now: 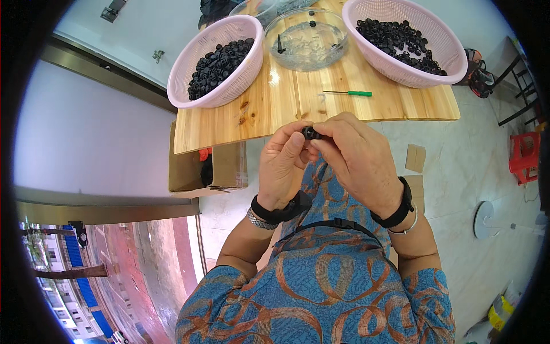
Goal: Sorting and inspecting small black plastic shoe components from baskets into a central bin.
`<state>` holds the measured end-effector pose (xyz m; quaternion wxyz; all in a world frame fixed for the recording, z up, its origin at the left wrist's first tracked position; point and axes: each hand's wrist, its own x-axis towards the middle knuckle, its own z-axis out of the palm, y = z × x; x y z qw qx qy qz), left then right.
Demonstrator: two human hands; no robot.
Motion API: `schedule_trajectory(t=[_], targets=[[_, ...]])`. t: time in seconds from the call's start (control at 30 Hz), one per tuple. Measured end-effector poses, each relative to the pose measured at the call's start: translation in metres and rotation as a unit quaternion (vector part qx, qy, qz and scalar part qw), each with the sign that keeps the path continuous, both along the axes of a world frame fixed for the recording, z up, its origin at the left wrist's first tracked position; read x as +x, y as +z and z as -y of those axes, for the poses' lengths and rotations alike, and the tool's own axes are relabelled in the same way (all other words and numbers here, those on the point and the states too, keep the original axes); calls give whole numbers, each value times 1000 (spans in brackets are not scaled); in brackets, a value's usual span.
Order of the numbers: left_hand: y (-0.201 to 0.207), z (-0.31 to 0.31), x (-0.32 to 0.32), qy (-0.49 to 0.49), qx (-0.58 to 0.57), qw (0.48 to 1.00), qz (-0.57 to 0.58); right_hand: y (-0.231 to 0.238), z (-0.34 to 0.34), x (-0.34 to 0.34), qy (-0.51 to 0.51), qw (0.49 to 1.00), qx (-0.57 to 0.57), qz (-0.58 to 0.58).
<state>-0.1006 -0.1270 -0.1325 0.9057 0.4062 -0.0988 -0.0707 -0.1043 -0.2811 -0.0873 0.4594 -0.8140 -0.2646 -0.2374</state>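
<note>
Just off the table's near edge, both my hands meet around a small round black part (310, 133), too small for me to tell its exact kind. My left hand (282, 157) pinches it from the left side. With bent fingers and thumb, my right hand (352, 152) grips it from the right. Fingers cover much of the part. On the wooden table (275, 114) beyond lies a small screwdriver (360, 93) with a green handle, its thin shaft pointing left.
A pink basket (243, 94) of black pieces stands at the left, another pink basket (395, 74) at the right. Between them sits a clear round tray (306, 66) holding clear bits and a few black pieces. Below the table's left end is a cardboard box (229, 169); a red stool (524, 157) stands far right.
</note>
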Motion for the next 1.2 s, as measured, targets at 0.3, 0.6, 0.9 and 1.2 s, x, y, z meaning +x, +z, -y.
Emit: schedule_trajectory(t=[0.3, 0.6, 0.9, 1.2], targets=[[-1, -1, 0, 5, 10, 1000, 3, 2, 1, -2, 9, 1000, -22, -3], [0, 1, -3, 52, 68, 996, 42, 0, 1, -3, 4, 1000, -27, 13], [2, 4, -7, 104, 162, 978, 85, 1, 4, -3, 13, 999, -30, -31], [5, 6, -9, 107, 157, 978, 85, 2, 5, -3, 26, 999, -4, -45]])
